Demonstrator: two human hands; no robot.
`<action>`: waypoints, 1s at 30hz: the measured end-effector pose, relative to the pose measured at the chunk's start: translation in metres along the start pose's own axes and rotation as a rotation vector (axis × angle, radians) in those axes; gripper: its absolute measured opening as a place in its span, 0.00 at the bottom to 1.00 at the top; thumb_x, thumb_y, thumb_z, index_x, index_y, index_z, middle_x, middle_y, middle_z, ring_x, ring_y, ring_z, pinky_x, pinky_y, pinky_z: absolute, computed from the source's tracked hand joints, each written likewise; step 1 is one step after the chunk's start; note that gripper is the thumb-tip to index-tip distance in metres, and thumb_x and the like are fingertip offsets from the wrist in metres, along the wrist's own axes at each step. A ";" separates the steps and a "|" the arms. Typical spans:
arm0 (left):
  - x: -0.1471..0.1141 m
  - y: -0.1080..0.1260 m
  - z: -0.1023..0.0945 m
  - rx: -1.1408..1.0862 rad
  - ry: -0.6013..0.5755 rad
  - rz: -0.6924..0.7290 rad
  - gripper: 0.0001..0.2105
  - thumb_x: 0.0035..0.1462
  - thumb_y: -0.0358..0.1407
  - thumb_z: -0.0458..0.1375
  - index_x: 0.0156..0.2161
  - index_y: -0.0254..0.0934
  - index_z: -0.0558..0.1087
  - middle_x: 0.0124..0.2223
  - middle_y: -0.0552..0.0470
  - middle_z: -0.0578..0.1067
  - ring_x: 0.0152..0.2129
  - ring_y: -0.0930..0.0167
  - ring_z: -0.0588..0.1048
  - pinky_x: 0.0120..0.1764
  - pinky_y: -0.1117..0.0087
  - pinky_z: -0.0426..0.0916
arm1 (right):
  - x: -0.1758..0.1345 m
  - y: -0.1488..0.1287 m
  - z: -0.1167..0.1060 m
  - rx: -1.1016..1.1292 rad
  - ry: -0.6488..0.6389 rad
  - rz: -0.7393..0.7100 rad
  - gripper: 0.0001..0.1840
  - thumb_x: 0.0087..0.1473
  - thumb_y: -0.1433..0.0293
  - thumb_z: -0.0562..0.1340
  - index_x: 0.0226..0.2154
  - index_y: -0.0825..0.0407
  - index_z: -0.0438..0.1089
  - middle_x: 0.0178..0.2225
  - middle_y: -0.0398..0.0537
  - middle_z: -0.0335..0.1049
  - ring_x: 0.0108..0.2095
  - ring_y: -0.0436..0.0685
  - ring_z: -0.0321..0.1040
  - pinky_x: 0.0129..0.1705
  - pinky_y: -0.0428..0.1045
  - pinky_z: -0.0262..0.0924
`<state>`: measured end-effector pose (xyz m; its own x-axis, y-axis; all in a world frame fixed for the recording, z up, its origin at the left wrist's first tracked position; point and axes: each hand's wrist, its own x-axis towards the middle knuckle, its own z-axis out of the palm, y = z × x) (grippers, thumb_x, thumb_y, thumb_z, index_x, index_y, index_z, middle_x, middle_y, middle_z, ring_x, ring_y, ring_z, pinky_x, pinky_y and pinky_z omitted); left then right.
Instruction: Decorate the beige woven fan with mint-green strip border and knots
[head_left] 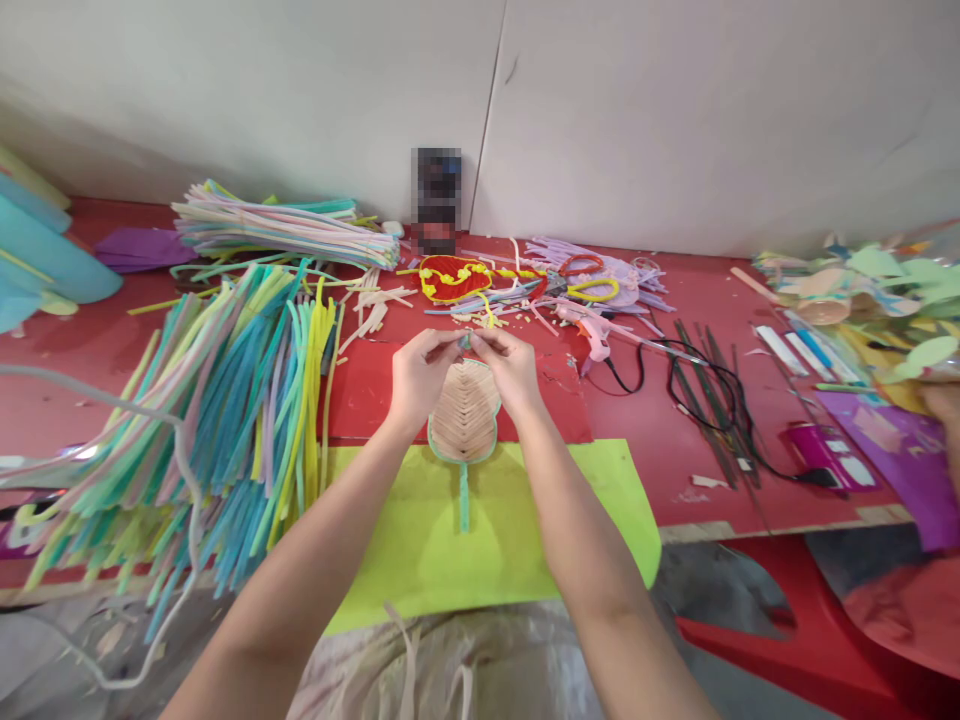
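A leaf-shaped fan [463, 412] of tan pipe cleaners lies in the middle, its ribs meeting in a V pattern. Green pipe cleaner edges it, and a green handle [464, 500] points toward me. At its far end, my left hand [426, 368] is closed in a pinch on the green pipe cleaner [466, 342]. Opposite it, my right hand [510, 365] also pinches that green piece, fingertips nearly meeting. The fingers hide most of the piece and the fan's tip. Beneath the fan lie a red board [375, 400] and a yellow-green sheet [405, 570].
Heaps of coloured pipe cleaners [247, 420] cover the left side. Behind my hands lie a red-and-yellow piece [454, 279] and scissors [592, 288]. A pink glue gun [592, 330] with a black cord [720, 375] rests at right. A dark blurred object [437, 195] stands against the wall.
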<state>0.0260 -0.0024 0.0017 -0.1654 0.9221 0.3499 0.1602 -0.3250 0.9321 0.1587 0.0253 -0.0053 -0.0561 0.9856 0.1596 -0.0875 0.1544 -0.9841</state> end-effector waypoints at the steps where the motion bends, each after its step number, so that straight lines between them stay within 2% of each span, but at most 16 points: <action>1: 0.001 0.001 -0.001 0.051 -0.003 0.039 0.08 0.54 0.32 0.58 0.39 0.39 0.77 0.35 0.52 0.77 0.30 0.74 0.75 0.37 0.70 0.72 | 0.000 0.000 0.000 -0.002 0.001 0.000 0.11 0.46 0.61 0.66 0.32 0.49 0.75 0.33 0.44 0.75 0.37 0.54 0.72 0.44 0.52 0.66; 4: 0.001 0.005 -0.004 0.182 0.008 0.122 0.08 0.54 0.31 0.58 0.38 0.40 0.77 0.34 0.52 0.77 0.31 0.73 0.75 0.38 0.70 0.71 | -0.001 -0.001 0.000 -0.007 -0.004 -0.009 0.10 0.46 0.61 0.66 0.32 0.48 0.75 0.33 0.44 0.75 0.37 0.53 0.72 0.44 0.51 0.65; 6: 0.001 0.007 -0.005 0.213 0.025 0.117 0.07 0.53 0.30 0.58 0.37 0.39 0.77 0.34 0.53 0.78 0.31 0.73 0.75 0.38 0.71 0.70 | -0.001 -0.003 0.001 -0.024 -0.010 -0.027 0.10 0.47 0.61 0.65 0.32 0.48 0.75 0.33 0.44 0.75 0.38 0.53 0.72 0.45 0.51 0.65; 13: 0.003 0.007 -0.007 0.211 -0.023 0.021 0.10 0.50 0.29 0.60 0.40 0.40 0.74 0.29 0.56 0.76 0.27 0.75 0.74 0.36 0.73 0.69 | -0.001 -0.006 0.000 -0.085 -0.011 -0.071 0.10 0.48 0.60 0.64 0.32 0.48 0.75 0.33 0.44 0.76 0.37 0.53 0.72 0.44 0.50 0.66; 18: 0.007 0.003 -0.009 0.084 -0.081 -0.018 0.07 0.59 0.36 0.52 0.39 0.38 0.71 0.30 0.53 0.75 0.27 0.74 0.75 0.34 0.72 0.70 | 0.001 -0.007 -0.007 -0.144 0.005 -0.082 0.11 0.48 0.60 0.64 0.33 0.49 0.75 0.35 0.44 0.76 0.39 0.54 0.72 0.45 0.51 0.66; 20: 0.008 0.001 -0.009 0.077 -0.083 -0.036 0.08 0.59 0.38 0.52 0.37 0.37 0.70 0.30 0.53 0.75 0.26 0.74 0.74 0.33 0.72 0.70 | 0.002 -0.008 -0.009 -0.172 0.011 -0.093 0.12 0.49 0.60 0.64 0.33 0.48 0.75 0.35 0.44 0.77 0.39 0.54 0.72 0.45 0.51 0.66; 24: 0.009 -0.001 -0.009 0.169 -0.120 -0.004 0.04 0.56 0.35 0.56 0.35 0.38 0.71 0.32 0.53 0.76 0.28 0.74 0.74 0.34 0.72 0.69 | 0.001 -0.012 -0.008 -0.171 -0.037 -0.092 0.11 0.49 0.60 0.64 0.34 0.47 0.75 0.36 0.44 0.77 0.39 0.54 0.72 0.46 0.51 0.65; 30: 0.009 -0.001 -0.010 0.168 -0.139 0.028 0.04 0.54 0.34 0.56 0.34 0.38 0.72 0.32 0.53 0.76 0.28 0.73 0.73 0.35 0.71 0.68 | 0.000 -0.013 -0.006 -0.179 -0.062 -0.077 0.11 0.48 0.60 0.64 0.33 0.48 0.74 0.34 0.44 0.76 0.38 0.54 0.72 0.44 0.51 0.65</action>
<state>0.0149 0.0038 0.0046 -0.0249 0.9369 0.3488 0.3249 -0.3224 0.8891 0.1655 0.0237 0.0068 -0.1173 0.9651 0.2343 0.0844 0.2448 -0.9659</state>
